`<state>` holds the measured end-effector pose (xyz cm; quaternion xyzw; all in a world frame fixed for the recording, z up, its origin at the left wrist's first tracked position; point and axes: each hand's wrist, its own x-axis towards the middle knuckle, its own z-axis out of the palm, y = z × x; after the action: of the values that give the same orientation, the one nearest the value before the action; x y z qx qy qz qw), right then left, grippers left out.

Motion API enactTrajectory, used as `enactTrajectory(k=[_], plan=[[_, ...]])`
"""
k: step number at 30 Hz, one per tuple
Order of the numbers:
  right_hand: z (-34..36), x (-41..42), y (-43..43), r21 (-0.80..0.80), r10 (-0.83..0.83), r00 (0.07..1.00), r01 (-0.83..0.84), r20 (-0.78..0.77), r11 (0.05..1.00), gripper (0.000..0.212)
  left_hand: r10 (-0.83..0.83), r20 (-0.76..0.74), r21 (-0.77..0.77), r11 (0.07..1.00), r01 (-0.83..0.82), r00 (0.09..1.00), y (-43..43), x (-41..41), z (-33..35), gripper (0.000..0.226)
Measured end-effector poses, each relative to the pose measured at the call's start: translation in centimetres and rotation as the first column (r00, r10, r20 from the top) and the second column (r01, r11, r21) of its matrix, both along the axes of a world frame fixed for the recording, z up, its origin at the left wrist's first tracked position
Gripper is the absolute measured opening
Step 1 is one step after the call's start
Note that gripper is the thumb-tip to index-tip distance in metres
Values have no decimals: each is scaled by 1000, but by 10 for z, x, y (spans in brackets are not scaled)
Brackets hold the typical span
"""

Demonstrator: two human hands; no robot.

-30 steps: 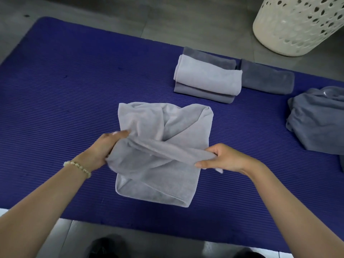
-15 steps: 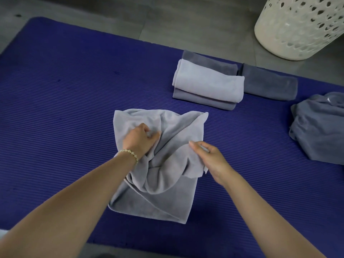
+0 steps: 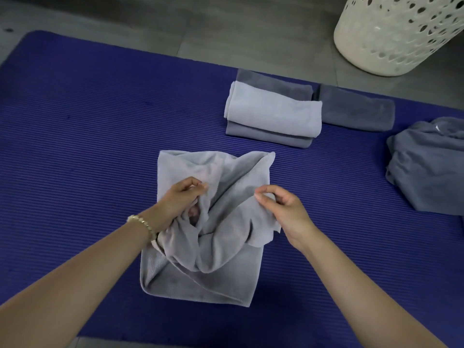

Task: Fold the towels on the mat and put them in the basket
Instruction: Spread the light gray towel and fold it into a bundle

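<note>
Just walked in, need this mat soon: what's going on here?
A person is partway through folding a light grey towel on the blue mat; the left hand and right hand each pinch its bunched cloth. Folded towels lie farther back, a crumpled dark grey towel lies at the right, and the white basket stands off the mat.

We see this scene under soft, dim indoor light with no hard shadows, only a faint dark rim beneath the pale towel [image 3: 200, 285] on the blue mat [image 3: 75, 121]. The white basket [image 3: 359, 43] is the brightest spot (slightly washed out on its lower wall). Our wide lens bows the mat's far edge, and fine detail smears toward the corners.
</note>
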<state>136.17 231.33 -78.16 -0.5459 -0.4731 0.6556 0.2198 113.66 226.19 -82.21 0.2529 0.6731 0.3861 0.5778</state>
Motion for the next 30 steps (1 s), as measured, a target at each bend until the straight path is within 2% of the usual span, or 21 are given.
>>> enactTrajectory(k=[2,3,6,8,9,11,14,17,23,30], plan=[[13,-5,-2,55,153,986,-150,-60,987,19,-47,263,16,999,44,964,-13,1,20,24],[20,-8,-3,63,228,970,-223,-89,973,24,-77,346,27,997,72,935,-19,2,28,27],[35,-17,-7,106,368,926,-359,-88,927,27,-140,478,61,990,127,867,-33,8,42,30],[41,-20,-11,122,379,920,-367,-100,922,23,-186,525,106,982,153,830,-38,13,49,52],[43,-21,-13,123,375,921,-362,-106,924,22,-209,518,125,978,169,829,-39,15,55,60],[46,-21,-16,120,364,925,-351,-112,929,21,-244,483,163,969,188,841,-41,20,67,50],[46,-20,-21,118,368,923,-356,-108,927,20,-330,342,222,938,266,880,-39,24,74,57],[49,-20,-23,122,365,925,-352,-103,928,19,-293,247,193,949,249,924,-39,26,73,40],[53,-16,-12,135,149,973,-126,-178,983,10,-289,278,203,950,238,916,-38,30,75,26],[53,-12,-10,141,168,977,-149,-132,979,11,-350,271,211,930,300,897,-31,35,82,30]])
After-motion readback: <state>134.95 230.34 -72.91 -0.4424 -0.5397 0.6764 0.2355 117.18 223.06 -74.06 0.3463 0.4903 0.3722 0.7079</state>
